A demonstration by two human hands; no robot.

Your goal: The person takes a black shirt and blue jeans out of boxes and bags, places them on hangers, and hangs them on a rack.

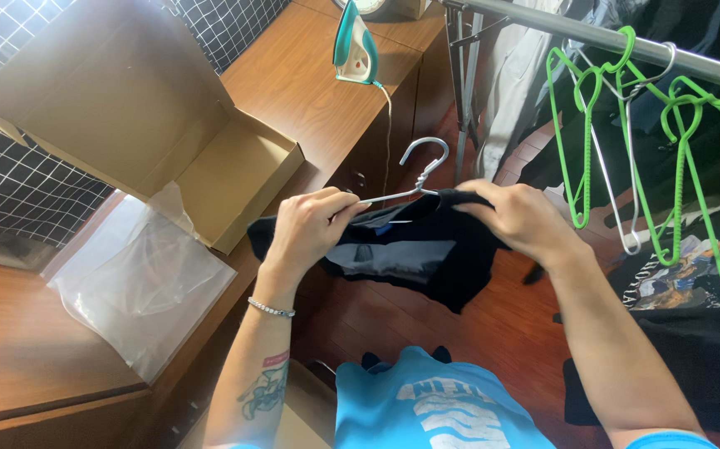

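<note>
A bright blue T-shirt (pixel 426 407) with white print is worn — short sleeves. A beaded bracelet (pixel 271 308) is seen on the left wrist, tattoos (pixel 264 389) on the forearm.

Two hands showing: left hand (pixel 306 226), right hand (pixel 519 218). One metal hanger (pixel 414 176), one black garment (pixel 426 254), one cardboard box (pixel 127 108), one iron (pixel 355 48), three green hangers (pixel 580 141) hanging.

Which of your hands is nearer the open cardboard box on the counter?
Left. The left hand grips the metal hanger just right of the cardboard box; the right hand holds the black garment farther away.
</note>
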